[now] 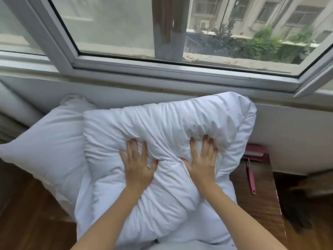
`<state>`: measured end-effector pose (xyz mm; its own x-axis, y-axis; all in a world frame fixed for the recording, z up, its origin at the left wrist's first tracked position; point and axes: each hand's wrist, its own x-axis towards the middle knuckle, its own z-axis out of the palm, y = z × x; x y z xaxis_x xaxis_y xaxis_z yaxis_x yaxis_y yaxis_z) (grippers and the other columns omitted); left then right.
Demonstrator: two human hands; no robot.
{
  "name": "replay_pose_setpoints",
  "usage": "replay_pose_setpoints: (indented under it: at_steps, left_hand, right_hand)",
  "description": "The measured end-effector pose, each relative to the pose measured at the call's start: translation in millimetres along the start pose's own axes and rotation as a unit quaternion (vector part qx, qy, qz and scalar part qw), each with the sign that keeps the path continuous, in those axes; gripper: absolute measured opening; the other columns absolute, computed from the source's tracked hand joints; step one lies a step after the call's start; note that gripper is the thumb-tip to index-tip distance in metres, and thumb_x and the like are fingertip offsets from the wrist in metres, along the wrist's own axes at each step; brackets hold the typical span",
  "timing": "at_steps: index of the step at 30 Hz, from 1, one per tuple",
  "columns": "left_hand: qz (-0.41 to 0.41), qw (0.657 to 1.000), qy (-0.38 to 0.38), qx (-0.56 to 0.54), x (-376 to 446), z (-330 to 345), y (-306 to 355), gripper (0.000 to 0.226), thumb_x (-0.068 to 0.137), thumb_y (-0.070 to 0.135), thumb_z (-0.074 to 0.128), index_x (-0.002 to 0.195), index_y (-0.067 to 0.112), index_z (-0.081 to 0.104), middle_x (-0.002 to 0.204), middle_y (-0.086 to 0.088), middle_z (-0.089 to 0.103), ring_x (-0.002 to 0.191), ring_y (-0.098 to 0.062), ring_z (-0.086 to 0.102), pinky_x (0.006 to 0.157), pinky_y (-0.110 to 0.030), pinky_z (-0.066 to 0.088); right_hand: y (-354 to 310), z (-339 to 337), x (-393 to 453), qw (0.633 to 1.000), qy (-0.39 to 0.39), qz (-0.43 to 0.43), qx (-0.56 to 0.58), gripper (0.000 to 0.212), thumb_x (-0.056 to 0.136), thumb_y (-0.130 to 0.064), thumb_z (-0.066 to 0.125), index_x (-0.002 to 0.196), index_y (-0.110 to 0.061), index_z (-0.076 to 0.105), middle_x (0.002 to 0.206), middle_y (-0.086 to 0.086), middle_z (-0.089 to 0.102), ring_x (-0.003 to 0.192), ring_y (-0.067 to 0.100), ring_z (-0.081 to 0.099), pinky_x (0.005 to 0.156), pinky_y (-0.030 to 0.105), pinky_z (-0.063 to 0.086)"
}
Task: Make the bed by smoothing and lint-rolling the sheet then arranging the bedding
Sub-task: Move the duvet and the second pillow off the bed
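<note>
A folded, puffy white duvet (162,123) lies in front of me below the window. My left hand (137,163) presses flat on it with fingers spread. My right hand (203,159) presses beside it, fingertips sunk into the fabric. A white pillow (50,141) lies to the left, partly under the duvet's edge. A pink-handled lint roller (250,175) rests on the wooden surface at the right; its roller head is hidden behind the duvet.
A wide window with a white frame (162,69) runs along the far wall above the bedding. A wooden bedside surface (257,199) stands at the right with a pink book (255,152) on it. Wooden flooring (27,222) shows at the lower left.
</note>
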<state>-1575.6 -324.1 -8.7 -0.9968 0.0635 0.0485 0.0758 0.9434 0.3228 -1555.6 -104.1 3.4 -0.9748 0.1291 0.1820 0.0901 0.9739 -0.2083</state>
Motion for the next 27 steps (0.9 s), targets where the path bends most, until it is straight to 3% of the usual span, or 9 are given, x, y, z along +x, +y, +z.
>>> replay_pose_setpoints:
  at_steps: [3, 6, 10, 15, 18, 22, 27]
  left_hand:
    - [0.008, 0.999, -0.048, 0.019, 26.2, 21.8, -1.5, 0.077, 0.092, 0.058, 0.031, 0.148, 0.005, 0.030, 0.152, -0.028, 0.028, 0.142, -0.043, 0.023, 0.110, -0.067, 0.015]
    - [0.020, 0.997, -0.068, 0.028, 41.7, 31.8, -5.6, 0.077, 0.086, 0.054, 0.038, 0.144, 0.003, 0.039, 0.150, -0.027, 0.032, 0.140, -0.042, 0.025, 0.109, -0.066, 0.015]
    - [0.032, 0.997, -0.059, 0.031, 47.7, 33.7, -9.0, 0.076, 0.085, 0.056, 0.036, 0.140, 0.005, 0.047, 0.148, -0.026, 0.035, 0.139, -0.042, 0.028, 0.109, -0.065, 0.012]
    - [0.049, 0.998, -0.044, 0.019, 41.8, 25.7, -11.7, 0.076, 0.087, 0.057, 0.035, 0.143, 0.007, 0.042, 0.149, -0.025, 0.034, 0.139, -0.043, 0.030, 0.111, -0.064, 0.010]
    - [0.052, 0.998, -0.034, 0.011, 33.8, 20.0, -8.7, 0.077, 0.088, 0.059, 0.032, 0.146, 0.009, 0.037, 0.152, -0.025, 0.030, 0.141, -0.042, 0.026, 0.112, -0.065, 0.009]
    - [0.047, 0.999, -0.003, 0.017, 16.0, 6.4, 1.2, 0.077, 0.088, 0.059, 0.031, 0.147, 0.009, 0.038, 0.152, -0.026, 0.029, 0.143, -0.041, 0.025, 0.113, -0.065, 0.009]
    - [-0.005, 0.996, 0.041, -0.083, -31.4, -10.0, 52.0, 0.073, 0.089, 0.048, 0.026, 0.149, 0.007, 0.034, 0.154, -0.026, 0.027, 0.144, -0.038, 0.023, 0.116, -0.058, 0.009]
  right_hand:
    - [1.8, 12.0, 17.2, 0.997, -0.063, 0.019, -0.033, 0.070, 0.095, -0.066, 0.018, 0.150, -0.023, 0.024, 0.150, 0.031, 0.028, 0.132, 0.051, 0.032, 0.103, 0.063, 0.032]
    - [2.8, 17.7, 28.7, 0.994, -0.096, 0.023, -0.044, 0.072, 0.091, -0.062, 0.026, 0.150, -0.021, 0.023, 0.146, 0.032, 0.033, 0.129, 0.052, 0.038, 0.100, 0.064, 0.036]
    - [-0.6, 14.9, 32.1, 0.990, -0.121, 0.034, -0.063, 0.074, 0.086, -0.060, 0.031, 0.148, -0.020, 0.027, 0.143, 0.031, 0.038, 0.127, 0.050, 0.040, 0.097, 0.063, 0.039]
    - [-4.8, 0.3, 21.3, 0.990, -0.123, 0.032, -0.058, 0.074, 0.088, -0.060, 0.031, 0.148, -0.015, 0.037, 0.146, 0.030, 0.035, 0.129, 0.047, 0.035, 0.102, 0.063, 0.034]
    - [-5.4, -12.8, 1.2, 0.991, -0.124, 0.028, -0.028, 0.071, 0.090, -0.055, 0.029, 0.148, -0.014, 0.036, 0.148, 0.029, 0.033, 0.134, 0.047, 0.034, 0.102, 0.062, 0.033]
    - [7.9, -29.6, -45.6, 0.989, -0.126, 0.046, 0.055, 0.061, 0.099, -0.041, 0.040, 0.153, -0.020, 0.022, 0.160, 0.018, 0.006, 0.148, 0.033, 0.003, 0.118, 0.051, 0.012]
    - [63.5, -56.3, -123.2, 0.977, -0.146, 0.071, 0.141, 0.064, 0.097, -0.049, 0.038, 0.153, -0.021, 0.021, 0.161, 0.012, 0.008, 0.147, 0.026, 0.009, 0.119, 0.042, 0.014]
